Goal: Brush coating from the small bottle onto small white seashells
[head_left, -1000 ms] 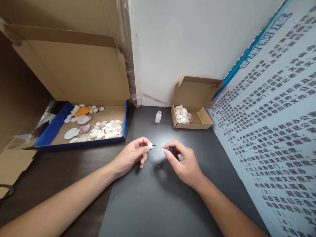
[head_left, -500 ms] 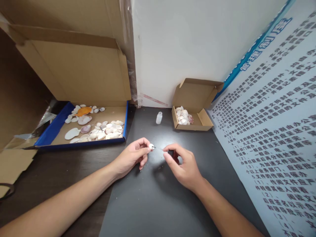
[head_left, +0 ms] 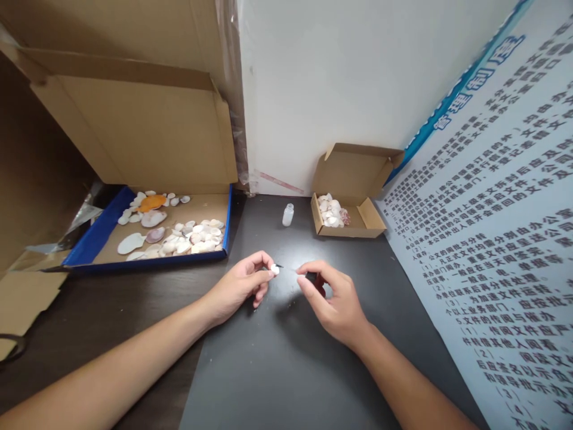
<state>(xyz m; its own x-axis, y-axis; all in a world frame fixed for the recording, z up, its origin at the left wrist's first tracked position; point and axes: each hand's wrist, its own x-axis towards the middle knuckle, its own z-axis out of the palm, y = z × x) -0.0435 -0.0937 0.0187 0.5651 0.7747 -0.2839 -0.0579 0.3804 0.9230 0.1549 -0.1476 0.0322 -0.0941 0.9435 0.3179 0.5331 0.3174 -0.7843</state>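
My left hand [head_left: 248, 278] pinches a small white seashell [head_left: 274, 270] between thumb and forefinger. In my right hand [head_left: 329, 295] is a thin brush with a black cap [head_left: 310, 276], gripped between thumb and fingers. Its dark tip [head_left: 279, 266] points left and lies at the shell's upper edge; whether it touches I cannot tell. Behind the hands stands a small uncapped bottle [head_left: 288, 215] with whitish contents, upright on the dark grey mat [head_left: 250, 370].
At the left, an open blue-edged cardboard box [head_left: 210, 206] holds many shells, among them an orange one [head_left: 152, 203]. A smaller open carton [head_left: 353, 232] with white shells stands back right. A white panel [head_left: 358, 71] and a printed poster [head_left: 492, 239] border the mat.
The brush tip has shifted from the face of the shell to its upper edge. The shell has turned slightly in my left fingers. Both hands stay nearly in place.
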